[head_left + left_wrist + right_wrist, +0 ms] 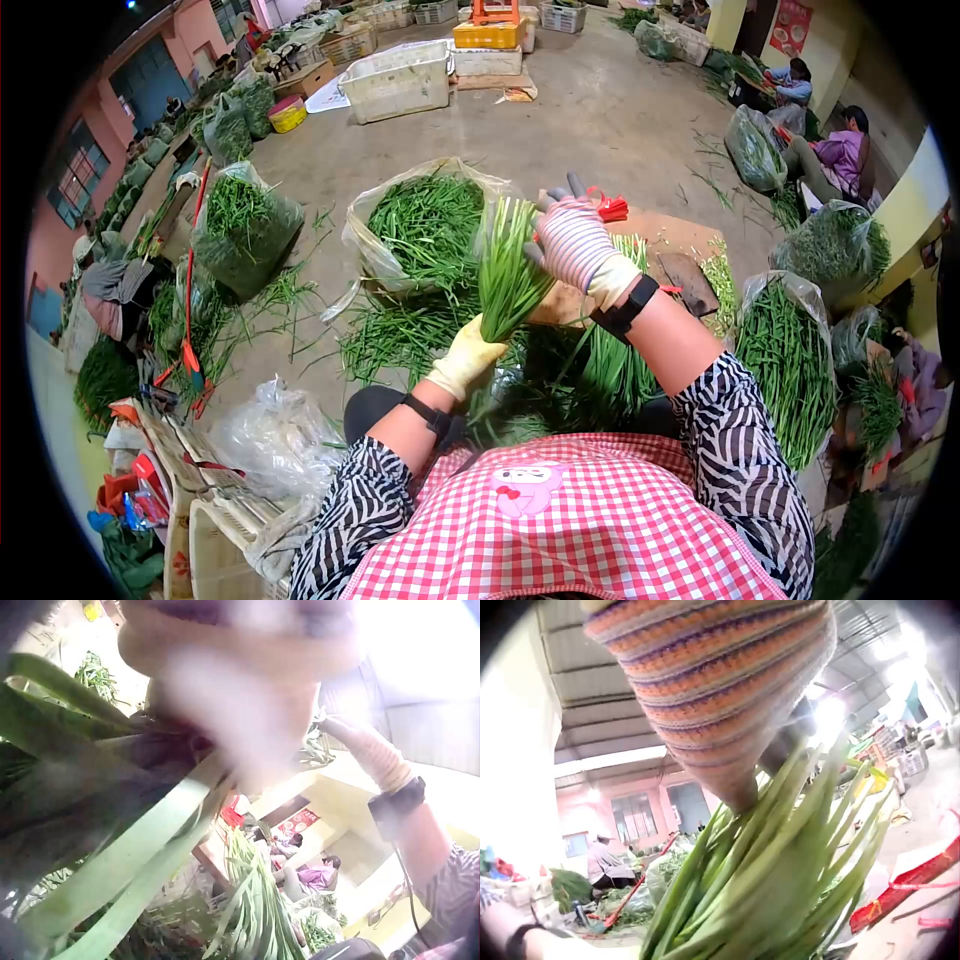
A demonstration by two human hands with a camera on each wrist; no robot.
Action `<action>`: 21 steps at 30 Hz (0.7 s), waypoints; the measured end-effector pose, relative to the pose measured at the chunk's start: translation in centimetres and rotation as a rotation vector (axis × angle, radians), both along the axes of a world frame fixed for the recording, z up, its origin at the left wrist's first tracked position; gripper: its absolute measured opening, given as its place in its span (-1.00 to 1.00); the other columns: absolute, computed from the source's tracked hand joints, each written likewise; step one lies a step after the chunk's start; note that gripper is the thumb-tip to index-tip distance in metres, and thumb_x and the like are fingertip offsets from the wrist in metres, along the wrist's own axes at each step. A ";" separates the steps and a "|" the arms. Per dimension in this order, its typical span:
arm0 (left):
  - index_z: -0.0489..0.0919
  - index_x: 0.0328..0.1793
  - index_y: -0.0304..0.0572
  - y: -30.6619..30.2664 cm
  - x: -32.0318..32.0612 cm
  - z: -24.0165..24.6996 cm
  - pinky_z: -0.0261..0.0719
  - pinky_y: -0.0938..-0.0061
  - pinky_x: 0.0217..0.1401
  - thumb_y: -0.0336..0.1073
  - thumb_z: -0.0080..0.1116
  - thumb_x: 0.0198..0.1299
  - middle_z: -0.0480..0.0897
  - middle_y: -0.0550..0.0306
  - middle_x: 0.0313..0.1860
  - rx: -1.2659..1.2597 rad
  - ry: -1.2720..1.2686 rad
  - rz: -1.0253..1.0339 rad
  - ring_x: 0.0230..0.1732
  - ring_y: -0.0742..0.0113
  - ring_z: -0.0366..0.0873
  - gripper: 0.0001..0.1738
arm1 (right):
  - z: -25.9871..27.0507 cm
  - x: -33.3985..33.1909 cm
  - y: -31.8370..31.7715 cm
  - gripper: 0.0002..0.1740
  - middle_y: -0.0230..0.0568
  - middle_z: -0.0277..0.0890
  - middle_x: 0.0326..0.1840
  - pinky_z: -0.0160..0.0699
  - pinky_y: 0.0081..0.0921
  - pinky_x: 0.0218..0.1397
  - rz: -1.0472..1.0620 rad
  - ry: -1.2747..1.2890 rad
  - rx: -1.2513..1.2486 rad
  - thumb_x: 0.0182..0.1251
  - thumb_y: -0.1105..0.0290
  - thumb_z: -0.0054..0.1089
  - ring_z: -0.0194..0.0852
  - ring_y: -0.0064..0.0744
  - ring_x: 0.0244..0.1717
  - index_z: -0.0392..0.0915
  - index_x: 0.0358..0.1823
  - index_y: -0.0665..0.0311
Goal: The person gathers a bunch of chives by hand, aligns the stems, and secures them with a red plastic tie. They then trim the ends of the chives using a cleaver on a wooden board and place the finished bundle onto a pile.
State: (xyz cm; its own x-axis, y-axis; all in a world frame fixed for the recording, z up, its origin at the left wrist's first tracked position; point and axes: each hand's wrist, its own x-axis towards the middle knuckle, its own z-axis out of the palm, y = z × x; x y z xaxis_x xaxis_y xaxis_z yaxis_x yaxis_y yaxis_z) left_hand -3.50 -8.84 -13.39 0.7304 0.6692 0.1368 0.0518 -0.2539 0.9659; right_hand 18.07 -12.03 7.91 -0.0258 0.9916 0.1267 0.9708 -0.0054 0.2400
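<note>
A bunch of long green garlic chives (512,270) stands tilted up in front of me, its pale stalk ends at the top. My left hand (468,358), in a pale yellow glove, grips it low down; its leaves (142,847) spread large across the left wrist view. At the upper right side of the bunch is my right hand (580,240), in a striped glove with dark fingertips. Its fingers point upward and its thumb touches the stalks (757,870). More garlic chives (615,370) lie below my right forearm.
An open plastic bag of garlic chives (425,225) stands ahead, with loose ones around it. Red ties (611,207) lie on a brown board (665,232) beyond my right hand. Another filled bag (790,360) is at right, clear plastic (275,435) at left. People sit along both sides.
</note>
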 end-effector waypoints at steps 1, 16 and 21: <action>0.67 0.23 -0.16 0.3 0.1 -0.6 0.64 0.42 0.16 -0.30 0.38 0.26 0.77 0.17 0.04 0.115 0.003 0.013 0.04 0.32 0.70 -0.59 | -2.1 1.0 0.5 -0.52 0.13 0.67 0.21 0.01 0.20 0.73 0.046 0.065 0.074 0.23 -0.01 0.33 0.53 0.16 0.40 0.81 -0.06 0.25; 0.65 0.29 -0.16 0.6 -0.6 0.6 0.62 0.45 0.26 -0.40 0.32 0.26 0.77 0.15 0.12 -0.032 -0.017 0.010 0.13 0.32 0.69 -0.56 | -4.5 3.2 2.4 -0.71 0.03 0.75 0.19 0.63 -0.36 0.26 -0.033 1.254 0.436 0.30 0.26 0.43 0.74 -0.13 0.09 0.80 -0.12 0.34; 0.63 0.25 -0.24 0.5 -1.3 2.6 0.63 0.52 0.05 -0.60 0.26 0.19 0.74 0.21 0.03 -0.084 0.029 0.072 0.00 0.45 0.65 -0.54 | 5.6 5.0 -3.0 -0.73 -0.13 0.71 0.30 0.60 -0.43 0.32 0.125 1.653 0.452 0.40 0.36 0.41 0.65 -0.41 0.21 0.74 0.02 0.38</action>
